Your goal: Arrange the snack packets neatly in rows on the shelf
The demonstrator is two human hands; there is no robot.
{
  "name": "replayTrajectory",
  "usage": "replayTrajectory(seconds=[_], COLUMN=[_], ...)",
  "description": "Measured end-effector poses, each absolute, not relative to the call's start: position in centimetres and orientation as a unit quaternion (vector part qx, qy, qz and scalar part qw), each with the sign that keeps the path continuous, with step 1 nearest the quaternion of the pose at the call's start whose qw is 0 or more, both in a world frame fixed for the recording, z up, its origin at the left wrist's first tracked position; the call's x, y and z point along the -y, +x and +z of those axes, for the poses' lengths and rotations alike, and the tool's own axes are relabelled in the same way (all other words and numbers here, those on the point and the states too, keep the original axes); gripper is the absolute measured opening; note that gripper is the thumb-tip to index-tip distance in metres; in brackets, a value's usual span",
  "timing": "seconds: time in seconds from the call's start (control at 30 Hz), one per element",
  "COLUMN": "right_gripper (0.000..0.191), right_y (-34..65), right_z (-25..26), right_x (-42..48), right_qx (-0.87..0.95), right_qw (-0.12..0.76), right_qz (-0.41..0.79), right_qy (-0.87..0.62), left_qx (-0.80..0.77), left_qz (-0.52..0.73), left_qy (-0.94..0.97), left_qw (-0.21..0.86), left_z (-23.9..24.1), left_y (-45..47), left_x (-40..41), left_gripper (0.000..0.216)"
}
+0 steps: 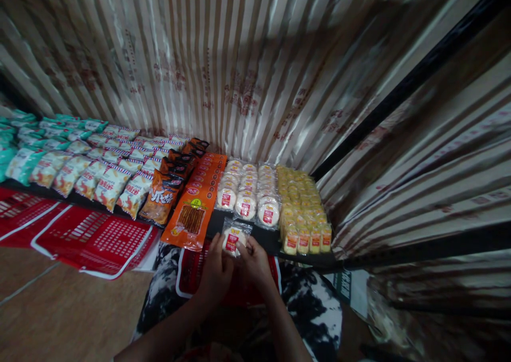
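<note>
Between my two hands is a clear packet of round white crackers [232, 240] with a red label. My left hand [217, 269] grips its left side, and my right hand [253, 258] pinches its right side. The packet is held low at the front edge of the black shelf [259, 235]. Just behind it stand rows of the same white cracker packets [245, 205]. An orange snack bag [195, 207] with a clear window lies to their left. To the right are rows of small yellow-wrapped packets [303, 207].
Further left are brown-orange bags [162, 194], white snack bags [106, 183] and teal bags [24, 162]. Red baskets [99, 239] with white handles stand below the shelf edge; another is under my hands. A striped plastic curtain [223, 58] hangs behind, with a black post [383, 96] at right.
</note>
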State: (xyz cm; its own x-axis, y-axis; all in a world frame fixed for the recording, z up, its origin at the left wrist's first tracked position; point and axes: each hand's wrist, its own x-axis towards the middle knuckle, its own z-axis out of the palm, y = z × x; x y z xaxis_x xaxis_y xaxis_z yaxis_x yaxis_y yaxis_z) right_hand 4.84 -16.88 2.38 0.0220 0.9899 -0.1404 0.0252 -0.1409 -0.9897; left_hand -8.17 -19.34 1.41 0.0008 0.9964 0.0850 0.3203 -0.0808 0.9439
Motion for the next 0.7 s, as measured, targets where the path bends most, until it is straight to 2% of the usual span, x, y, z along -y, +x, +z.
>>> replayTrajectory(seconds=[0.4,0.7], right_gripper=[0.030,0.026], right_y=[4.3,3.8], right_z=[3.0,3.6], right_x=[15.0,13.9], right_qx=[0.528,0.561], right_qw=[0.417,0.419], right_qz=[0.442,0.378], right_qy=[-0.594,-0.606], left_qx=[-0.536,-0.537], left_qz=[0.377,0.355], left_qy=[0.708,0.726], left_qw=[0.263,0.241], left_z=[0.7,0.3], left_y=[-7.6,-7.6], left_x=[19.1,17.7], left_gripper=[0.053,0.053])
